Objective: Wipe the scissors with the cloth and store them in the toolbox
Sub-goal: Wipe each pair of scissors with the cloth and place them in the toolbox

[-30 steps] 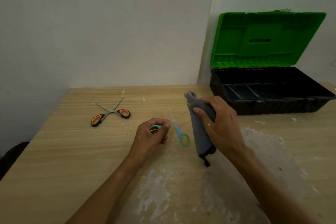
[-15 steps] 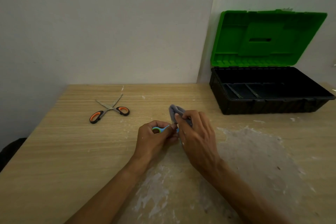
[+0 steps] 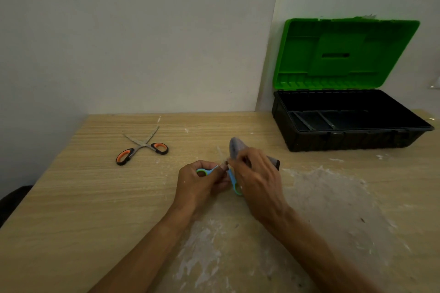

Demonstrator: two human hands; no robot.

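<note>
While both hands are busy mid-table, everything else lies flat on the table and untouched. Left to right:

- Dark shape point(image 3: 10, 200) past the table's left edge. Too dim to identify.
- Wooden table point(image 3: 71, 197), pale grain, pushed into a corner of white wall.
- Orange-handled scissors point(image 3: 142, 147) lie flat on the far-left part. Blades are spread in an X pointing at the wall. Well apart from both hands.
- Left hand point(image 3: 197, 183): fingers curled round one loop of the blue scissors point(image 3: 234, 184). The green-lined loop shows between thumb and fingers.
- Blue scissors are spread open. The second handle hangs toward the near side, in the gap between the two hands, right against the right hand. Blades are blurred, only a faint pale streak on the far side of the hands.
- Right hand point(image 3: 258, 181) is just right of the left, fingertips meeting it. Fingers are curled, pinching the grey cloth point(image 3: 235, 145) at about the scissors' pivot. Exact contact of cloth and blade can't be told.
- Cloth bulges out past the knuckles on the far side. A dark end sticks out to the right of the hand.
- White smears point(image 3: 333, 197) cover the near-centre and right of the table.
- Toolbox point(image 3: 345, 141) at far right by the wall: black base, divided tray inside, green lid point(image 3: 345, 54) standing open. The blue scissors are well apart from it, to its near left.
</note>
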